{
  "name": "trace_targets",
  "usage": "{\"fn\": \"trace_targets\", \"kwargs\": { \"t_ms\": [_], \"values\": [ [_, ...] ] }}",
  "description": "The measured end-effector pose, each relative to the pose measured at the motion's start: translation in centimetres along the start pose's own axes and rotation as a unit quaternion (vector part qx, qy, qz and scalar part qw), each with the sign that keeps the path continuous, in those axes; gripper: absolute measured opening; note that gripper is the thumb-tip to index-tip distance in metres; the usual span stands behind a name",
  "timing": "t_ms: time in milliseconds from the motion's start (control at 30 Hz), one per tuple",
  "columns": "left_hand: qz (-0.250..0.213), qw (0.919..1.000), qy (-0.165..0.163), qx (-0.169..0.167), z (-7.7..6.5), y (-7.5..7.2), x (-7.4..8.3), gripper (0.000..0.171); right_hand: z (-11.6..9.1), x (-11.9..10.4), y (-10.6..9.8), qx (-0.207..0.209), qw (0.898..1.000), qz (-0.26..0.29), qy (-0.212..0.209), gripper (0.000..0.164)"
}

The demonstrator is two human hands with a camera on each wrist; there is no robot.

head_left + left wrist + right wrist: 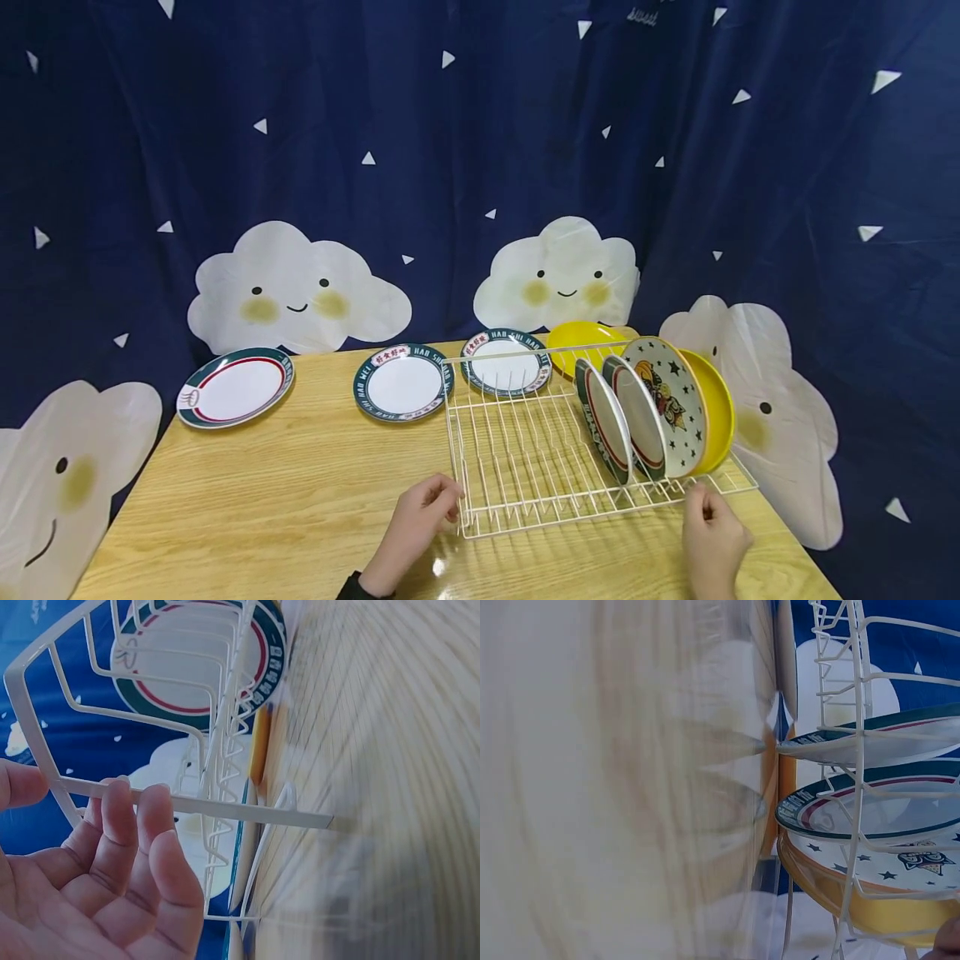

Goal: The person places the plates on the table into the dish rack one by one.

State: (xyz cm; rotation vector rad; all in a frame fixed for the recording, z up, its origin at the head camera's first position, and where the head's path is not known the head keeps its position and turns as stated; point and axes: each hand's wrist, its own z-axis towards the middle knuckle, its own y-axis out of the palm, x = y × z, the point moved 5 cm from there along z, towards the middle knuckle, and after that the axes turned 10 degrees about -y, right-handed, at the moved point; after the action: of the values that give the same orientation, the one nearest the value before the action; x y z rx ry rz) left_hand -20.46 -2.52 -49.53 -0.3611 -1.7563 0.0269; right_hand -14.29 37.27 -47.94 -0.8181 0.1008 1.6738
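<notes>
A white wire dish rack (517,475) stands on the table. My left hand (420,521) grips its front left corner; in the left wrist view the thumb and fingertips (116,817) pinch the flat end bar. At the rack's front right, my right hand (716,542) has curled fingers on the front rail, while the right wrist view catches only a fingertip (949,937). Standing on edge in the rack's right part are two green-rimmed plates, one (600,417) left of the other (637,417), then a star-patterned dish (686,442) and a yellow dish (720,408).
Three more plates lie flat on the wooden table (277,492): one far left (243,387), one left of the rack (403,383), another (506,367) behind its wires. A yellow plate (573,337) lies behind the rack. A dark blue curtain (420,208) hangs around the table.
</notes>
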Motion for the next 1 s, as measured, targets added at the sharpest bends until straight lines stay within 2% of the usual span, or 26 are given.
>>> {"fn": "trace_targets", "kwargs": {
  "t_ms": [100,267,433,533,633,700,767,867,1000],
  "values": [
    [-0.001,0.9999,-0.005,0.012,-0.2,-0.8,-0.2,0.023,-0.4,-0.8,0.0,0.006,1.000,0.009,-0.020,0.046],
    [0.003,0.9995,-0.004,0.030,-0.5,-1.5,-0.1,0.022,-0.7,-1.7,0.0,0.012,0.999,0.015,-0.027,0.046],
    [0.004,0.9997,0.004,0.022,-0.7,-1.9,0.1,0.026,-0.9,-1.9,0.0,0.013,1.000,0.018,-0.019,0.046],
    [0.042,0.9988,0.022,0.009,-0.4,-2.5,0.2,0.034,-1.0,-1.9,-0.1,0.017,1.000,0.016,-0.017,0.045],
    [0.120,0.9909,0.053,0.031,0.2,-3.6,0.7,0.034,-1.0,-1.8,-0.1,0.025,0.999,0.013,-0.024,0.044],
    [0.191,0.9760,0.075,0.072,0.7,-4.4,1.4,0.028,-1.1,-1.8,0.0,0.028,0.999,0.012,-0.026,0.043],
    [0.260,0.9525,0.103,0.120,1.1,-5.2,2.2,0.021,-1.1,-1.8,0.0,0.028,0.999,0.012,-0.026,0.043],
    [0.351,0.9064,0.146,0.184,1.8,-6.1,3.3,0.017,-1.2,-1.8,0.2,0.024,0.999,0.013,-0.018,0.043],
    [0.434,0.8471,0.196,0.236,3.7,-6.9,3.8,0.011,-1.2,-1.8,0.4,0.021,1.000,0.015,-0.011,0.043]
  ]
}}
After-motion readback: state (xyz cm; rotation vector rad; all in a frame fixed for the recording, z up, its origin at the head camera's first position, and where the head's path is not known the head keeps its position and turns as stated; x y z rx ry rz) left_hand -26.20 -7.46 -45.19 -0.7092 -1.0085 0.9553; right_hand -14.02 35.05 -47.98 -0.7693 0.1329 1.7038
